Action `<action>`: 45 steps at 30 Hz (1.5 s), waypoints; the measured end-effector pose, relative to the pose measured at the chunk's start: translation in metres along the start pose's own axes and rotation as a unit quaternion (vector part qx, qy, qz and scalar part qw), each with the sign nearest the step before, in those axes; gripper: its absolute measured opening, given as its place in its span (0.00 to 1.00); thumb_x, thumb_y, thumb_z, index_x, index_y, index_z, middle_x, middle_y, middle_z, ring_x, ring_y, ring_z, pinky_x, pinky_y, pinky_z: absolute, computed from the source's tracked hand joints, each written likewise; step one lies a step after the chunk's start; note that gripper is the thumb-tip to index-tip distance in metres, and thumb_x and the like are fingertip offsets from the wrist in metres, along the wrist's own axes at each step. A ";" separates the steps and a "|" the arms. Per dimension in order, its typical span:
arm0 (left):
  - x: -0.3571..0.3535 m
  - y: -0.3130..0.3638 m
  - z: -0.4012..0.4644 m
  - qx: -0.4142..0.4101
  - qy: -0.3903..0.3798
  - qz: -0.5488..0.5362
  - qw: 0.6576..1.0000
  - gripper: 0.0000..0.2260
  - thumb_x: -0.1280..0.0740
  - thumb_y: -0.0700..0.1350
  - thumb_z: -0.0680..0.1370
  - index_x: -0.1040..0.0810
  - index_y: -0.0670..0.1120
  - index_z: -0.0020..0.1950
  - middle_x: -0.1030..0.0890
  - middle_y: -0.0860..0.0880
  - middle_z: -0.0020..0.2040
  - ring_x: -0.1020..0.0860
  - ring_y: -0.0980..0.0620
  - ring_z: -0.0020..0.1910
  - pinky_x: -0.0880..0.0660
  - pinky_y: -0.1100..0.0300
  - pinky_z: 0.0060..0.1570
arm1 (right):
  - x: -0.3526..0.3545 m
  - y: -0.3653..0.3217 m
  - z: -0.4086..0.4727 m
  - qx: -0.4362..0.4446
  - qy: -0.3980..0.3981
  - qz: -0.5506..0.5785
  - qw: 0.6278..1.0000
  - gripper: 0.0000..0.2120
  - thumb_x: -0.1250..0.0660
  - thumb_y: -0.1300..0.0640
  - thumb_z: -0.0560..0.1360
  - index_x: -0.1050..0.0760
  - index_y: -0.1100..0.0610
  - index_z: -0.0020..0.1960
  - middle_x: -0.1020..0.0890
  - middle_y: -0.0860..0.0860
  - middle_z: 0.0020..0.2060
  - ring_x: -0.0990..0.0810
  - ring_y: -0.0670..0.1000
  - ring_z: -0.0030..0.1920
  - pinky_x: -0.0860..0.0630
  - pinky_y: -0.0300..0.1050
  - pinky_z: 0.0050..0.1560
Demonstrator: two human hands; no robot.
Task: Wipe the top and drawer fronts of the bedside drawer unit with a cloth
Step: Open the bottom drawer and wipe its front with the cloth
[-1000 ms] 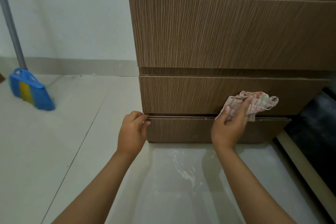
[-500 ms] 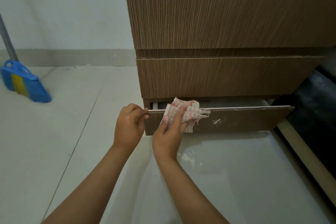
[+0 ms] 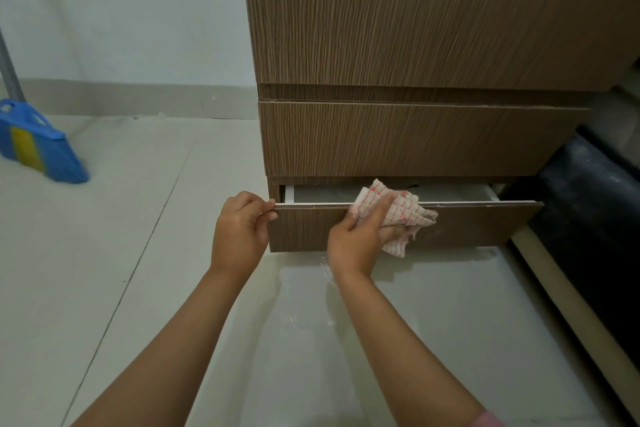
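The brown wood-grain drawer unit (image 3: 415,28) stands ahead on the tiled floor. Its bottom drawer (image 3: 478,227) is pulled out a little, showing a grey inside. My left hand (image 3: 239,232) pinches the top left corner of that drawer front. My right hand (image 3: 360,236) presses a crumpled white cloth with red checks (image 3: 398,211) against the upper edge and face of the bottom drawer front, left of its middle. The two drawers above are closed. The unit's top is out of view.
A blue and yellow broom (image 3: 38,146) with a grey handle leans by the white wall at far left. A dark object (image 3: 588,218) with a pale edge lies on the floor right of the unit. Glossy pale floor tiles (image 3: 104,253) lie around my arms.
The bottom drawer has come further out. My right hand swept the cloth from the drawer's right side to the left, then back a little rightward. My left hand keeps hold of the corner.
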State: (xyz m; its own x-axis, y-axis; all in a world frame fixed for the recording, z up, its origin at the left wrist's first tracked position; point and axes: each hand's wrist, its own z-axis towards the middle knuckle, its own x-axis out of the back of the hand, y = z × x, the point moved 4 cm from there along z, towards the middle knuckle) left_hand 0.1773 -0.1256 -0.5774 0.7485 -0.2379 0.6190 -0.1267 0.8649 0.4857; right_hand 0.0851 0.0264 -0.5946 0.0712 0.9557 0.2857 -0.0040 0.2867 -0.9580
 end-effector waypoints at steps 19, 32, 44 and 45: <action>-0.001 0.000 -0.001 0.000 0.014 -0.005 1.000 0.05 0.27 0.33 0.71 0.17 0.38 0.45 0.21 0.44 0.39 0.23 0.43 0.38 0.30 0.58 0.39 | 0.112 0.028 0.090 -0.080 0.071 -0.059 0.992 0.30 0.42 0.54 0.79 0.52 0.40 0.75 0.70 0.58 0.73 0.63 0.62 0.75 0.48 0.54 0.72; -0.001 0.000 -0.001 0.000 0.014 0.002 1.000 0.06 0.27 0.33 0.70 0.17 0.38 0.45 0.20 0.43 0.40 0.23 0.43 0.39 0.29 0.57 0.39 | 0.160 0.046 0.133 -0.060 0.115 -0.079 0.988 0.27 0.42 0.53 0.79 0.47 0.45 0.75 0.59 0.59 0.76 0.57 0.60 0.75 0.53 0.46 0.71; 0.000 0.002 -0.001 0.007 0.014 0.004 1.000 0.06 0.27 0.33 0.70 0.17 0.37 0.46 0.20 0.42 0.40 0.22 0.43 0.38 0.27 0.55 0.39 | 0.175 0.065 0.140 -0.036 0.159 -0.058 0.985 0.27 0.44 0.49 0.80 0.49 0.41 0.75 0.36 0.56 0.73 0.34 0.59 0.70 0.37 0.47 0.67; 0.000 0.002 -0.002 0.008 0.015 0.004 1.000 0.06 0.27 0.33 0.70 0.17 0.37 0.46 0.20 0.42 0.40 0.22 0.43 0.38 0.27 0.55 0.39 | 0.175 0.070 0.140 -0.046 0.162 -0.057 0.984 0.26 0.44 0.48 0.80 0.48 0.42 0.75 0.34 0.56 0.71 0.33 0.59 0.69 0.36 0.49 0.66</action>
State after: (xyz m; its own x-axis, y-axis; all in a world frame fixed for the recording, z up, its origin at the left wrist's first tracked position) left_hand 0.1778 -0.1226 -0.5775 0.7665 -0.2179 0.6041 -0.1421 0.8598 0.4904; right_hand -0.0427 0.2233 -0.6078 0.3811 0.8415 0.3829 0.1114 0.3694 -0.9226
